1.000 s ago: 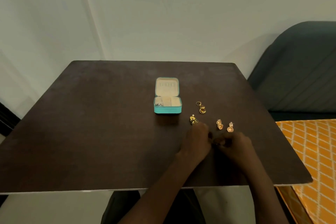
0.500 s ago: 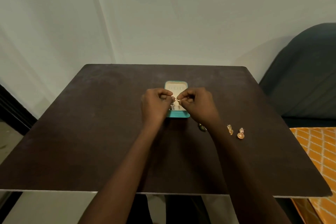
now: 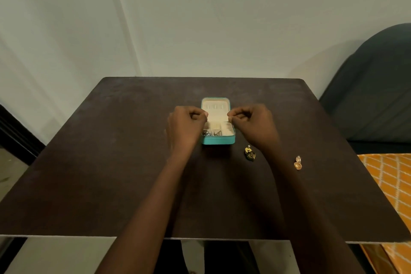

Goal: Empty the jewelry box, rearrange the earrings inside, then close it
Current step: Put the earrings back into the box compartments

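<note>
A small turquoise jewelry box [image 3: 218, 140] stands open at the middle of the dark table [image 3: 106, 173], with its cream lid [image 3: 215, 107] lying back. Small pieces lie in its front left compartments [image 3: 211, 133]. My left hand [image 3: 186, 122] is at the box's left side and my right hand [image 3: 251, 122] at its right side. Both are curled with fingertips pinched, and nothing shows between them. A dark gold earring [image 3: 250, 153] lies right of the box. A gold earring [image 3: 298, 162] lies further right, partly behind my right forearm.
A dark upholstered seat [image 3: 373, 100] stands close to the table's right edge. An orange patterned cloth [image 3: 391, 180] lies below it. A pale wall runs behind the table's far edge.
My hands went from the table's front right up to the box with a gold earring held between them. They have now parted to either side of the box.
</note>
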